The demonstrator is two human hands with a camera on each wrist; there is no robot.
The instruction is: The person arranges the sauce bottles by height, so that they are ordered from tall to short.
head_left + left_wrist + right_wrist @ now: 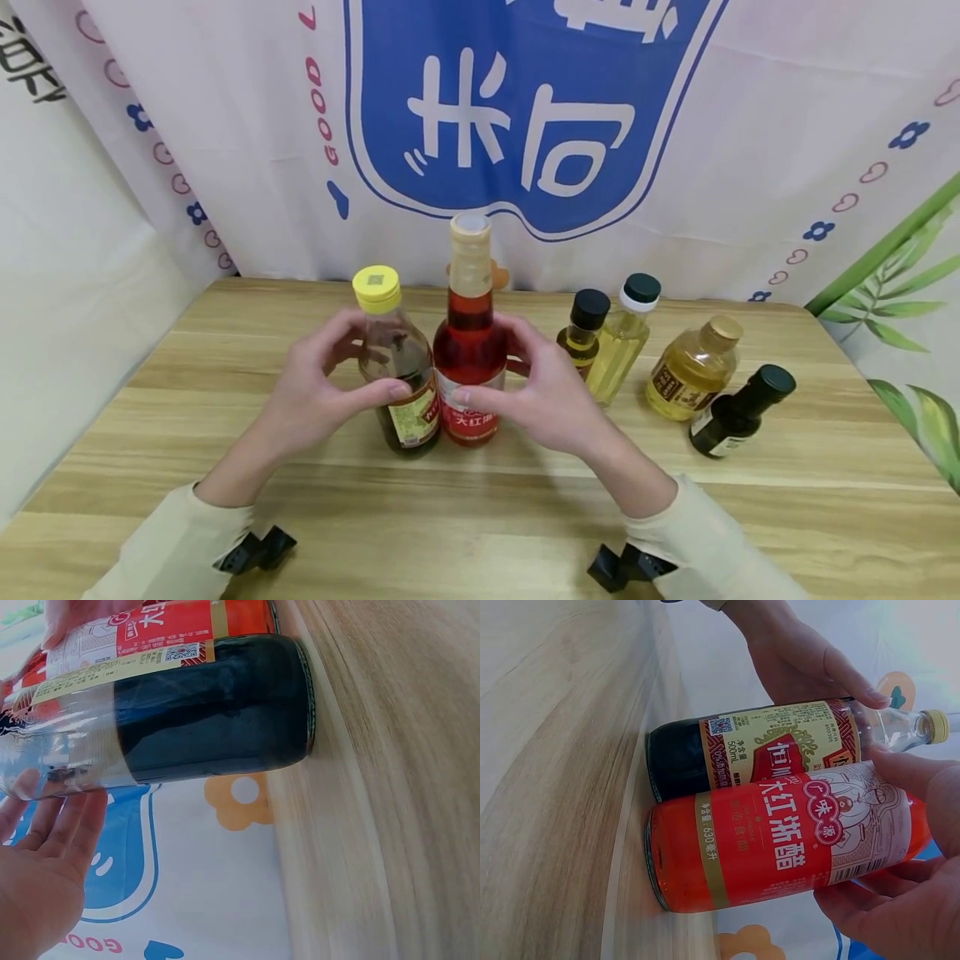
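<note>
Side by side in the middle of the table stand two glass bottles, both upright. The left one is a vinegar bottle [411,421] with a yellow cap, dark liquid in its lower part and a cream and red label. My left hand [311,396] grips it from the left, thumb across the front and fingers behind. The right one is a taller red vinegar bottle [780,840] with a pale wrapped neck and red label. My right hand [558,396] holds it from the right, its thumb on the label. In the right wrist view the bottles overlap.
To the right stand a small black-capped oil bottle [589,312], a tall green-capped oil bottle [621,346], a round oil bottle [692,375] and a small dark bottle [738,417]. A printed cloth [262,208] hangs behind the wooden table [450,525].
</note>
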